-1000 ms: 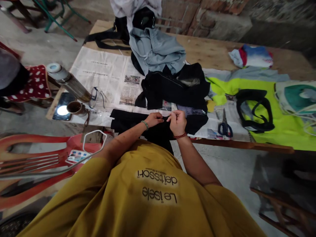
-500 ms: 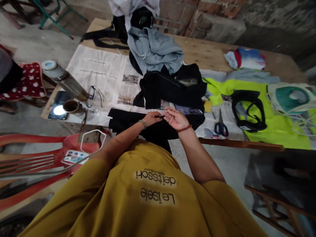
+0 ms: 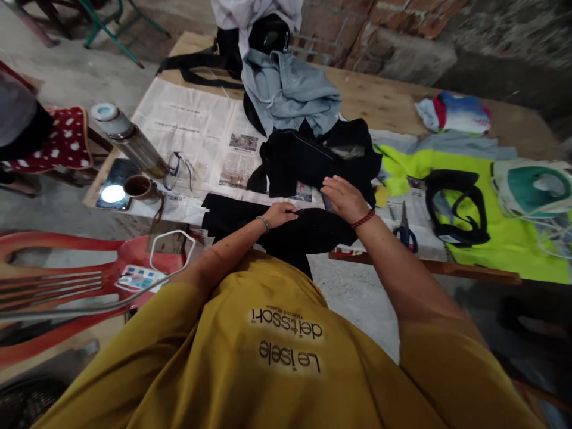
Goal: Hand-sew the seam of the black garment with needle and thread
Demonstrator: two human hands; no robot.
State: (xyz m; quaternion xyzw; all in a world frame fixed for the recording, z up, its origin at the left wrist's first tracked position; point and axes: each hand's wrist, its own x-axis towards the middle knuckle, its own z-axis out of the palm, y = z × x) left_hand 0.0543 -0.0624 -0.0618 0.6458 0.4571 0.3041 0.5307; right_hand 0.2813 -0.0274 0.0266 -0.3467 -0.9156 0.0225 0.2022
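One red chair (image 3: pixel 136 249) stands off the near left corner of the table (image 3: pixel 370 84). Dark phone (image 3: pixel 120 173) with a glare spot lies at that corner, brown mug (image 3: pixel 140 189) just right of it. Tilted-looking bottle (image 3: pixel 142 148) sits behind, near the left edge. Glasses (image 3: pixel 172 171) rest beside it on newspaper (image 3: pixel 185 122), which covers much of the table's left half.

Black cloth (image 3: pixel 308 235) lies along the near edge, about mid-table, partly hanging over it. Left grip (image 3: pixel 279 215) pinches this black cloth, thumb and fingers closed; green bracelet at the wrist. Gray garment (image 3: pixel 297 89) is heaped toward the far edge, dark garment (image 3: pixel 301 156) in front of it. Right grip (image 3: pixel 344 198), red bracelet, is raised with fingers bent loosely, near the dark garment; cannot tell if it holds anything thin.

Scissors (image 3: pixel 406 233) lie by the near edge, right of the hands. Black band (image 3: pixel 454 177) lies looped on neon yellow fabric (image 3: pixel 527 247). Folded bundle (image 3: pixel 465 113), white, red and blue, sits near the far edge. Green-white iron (image 3: pixel 529 182) stands toward the right end, cord beside it.
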